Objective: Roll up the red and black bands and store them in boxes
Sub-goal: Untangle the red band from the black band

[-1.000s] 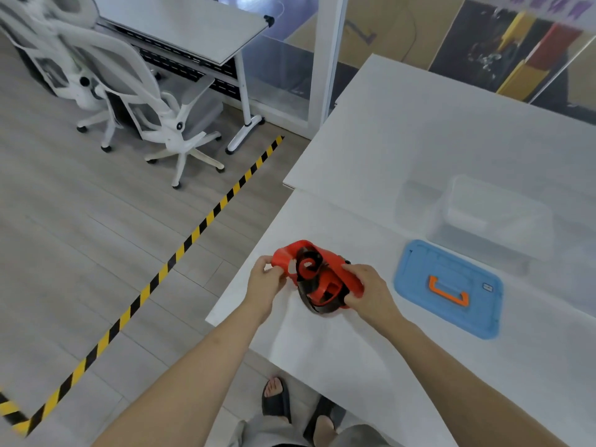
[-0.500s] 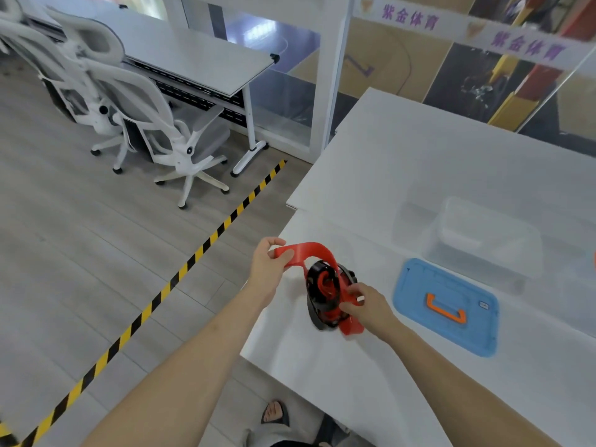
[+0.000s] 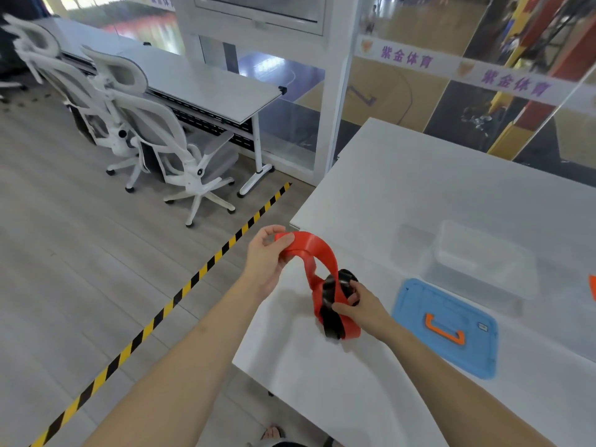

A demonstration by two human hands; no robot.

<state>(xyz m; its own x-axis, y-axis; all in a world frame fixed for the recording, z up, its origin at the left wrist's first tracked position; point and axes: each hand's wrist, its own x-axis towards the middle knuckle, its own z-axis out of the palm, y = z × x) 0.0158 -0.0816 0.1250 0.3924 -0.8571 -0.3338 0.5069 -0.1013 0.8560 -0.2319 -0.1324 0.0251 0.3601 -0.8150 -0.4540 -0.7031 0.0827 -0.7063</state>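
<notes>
A red band (image 3: 317, 253) arches between my two hands above the near left corner of the white table (image 3: 451, 195). My left hand (image 3: 266, 259) pinches its free end, raised up and to the left. My right hand (image 3: 356, 301) grips a bundle where the red band wraps around a rolled black band (image 3: 332, 293). A clear plastic box (image 3: 480, 262) stands open on the table to the right. Its blue lid (image 3: 448, 324) with an orange handle lies flat in front of it.
An orange object (image 3: 592, 287) shows at the right edge of the table. Two white office chairs (image 3: 154, 137) and a grey desk (image 3: 200, 88) stand on the left. Yellow-black tape (image 3: 180, 291) runs across the floor. Glass partitions stand behind the table.
My left hand has pulled the red band's end up and to the left, unwinding it from the bundle. My right hand keeps hold of the bundle. The camera has tilted upward.
</notes>
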